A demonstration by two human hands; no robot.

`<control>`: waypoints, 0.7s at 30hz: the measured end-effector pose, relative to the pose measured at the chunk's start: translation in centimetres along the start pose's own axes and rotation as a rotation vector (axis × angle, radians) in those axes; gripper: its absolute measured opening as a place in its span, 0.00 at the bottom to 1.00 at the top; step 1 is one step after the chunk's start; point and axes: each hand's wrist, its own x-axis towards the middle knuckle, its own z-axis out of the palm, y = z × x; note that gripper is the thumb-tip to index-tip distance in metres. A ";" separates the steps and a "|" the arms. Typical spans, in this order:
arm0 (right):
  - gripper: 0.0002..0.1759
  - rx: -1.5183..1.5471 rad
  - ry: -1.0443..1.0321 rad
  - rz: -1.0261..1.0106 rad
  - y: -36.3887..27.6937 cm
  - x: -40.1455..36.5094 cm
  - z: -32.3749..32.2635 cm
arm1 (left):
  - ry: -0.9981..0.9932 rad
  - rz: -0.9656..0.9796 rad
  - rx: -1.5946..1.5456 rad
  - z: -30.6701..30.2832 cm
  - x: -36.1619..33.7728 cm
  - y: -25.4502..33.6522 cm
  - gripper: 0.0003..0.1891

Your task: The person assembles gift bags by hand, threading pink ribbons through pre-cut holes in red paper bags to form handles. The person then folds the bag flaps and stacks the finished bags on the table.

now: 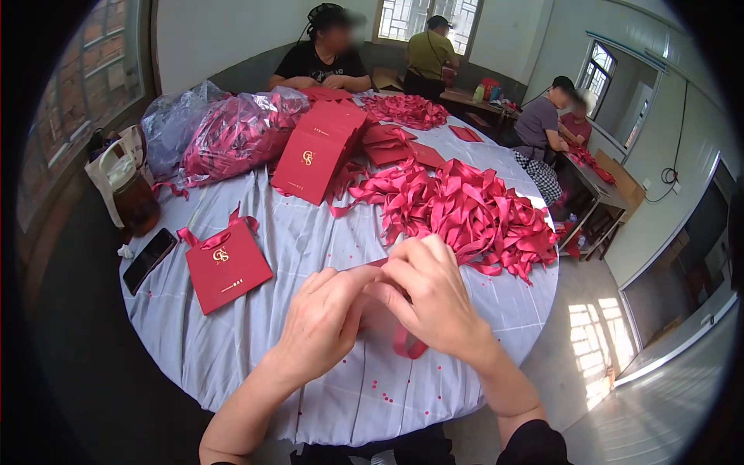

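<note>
Over the near part of the table my left hand (320,315) and my right hand (435,301) meet, fingers pinched together on a red ribbon (409,346). A loop of it hangs below my right hand, and a short stretch shows above the fingertips. My fingers hide the rest. Just beyond lies a large heap of red ribbons (473,213). To the left of my hands, a small red paper gift bag (229,267) with gold lettering and ribbon handles lies flat. A stack of red bags (320,151) stands farther back.
The round table has a pale cloth (325,395) dotted with tiny red discs. At its left edge are a phone (149,260) and a drink jar in a holder (132,198). Behind are a plastic sack of ribbons (240,136) and another ribbon heap (407,111). Several people work farther away.
</note>
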 end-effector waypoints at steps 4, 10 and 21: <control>0.09 0.090 -0.399 -0.035 0.8 1.8 -1.7 | 0.084 -0.032 -0.009 0.7 -0.6 -0.3 0.16; 0.14 0.405 -0.817 0.148 2.7 6.1 -2.4 | 0.087 0.009 0.037 0.7 -0.5 0.0 0.16; 0.10 0.437 -0.686 0.244 2.2 5.1 -1.5 | -0.011 -0.031 -0.021 -0.1 -0.1 0.7 0.14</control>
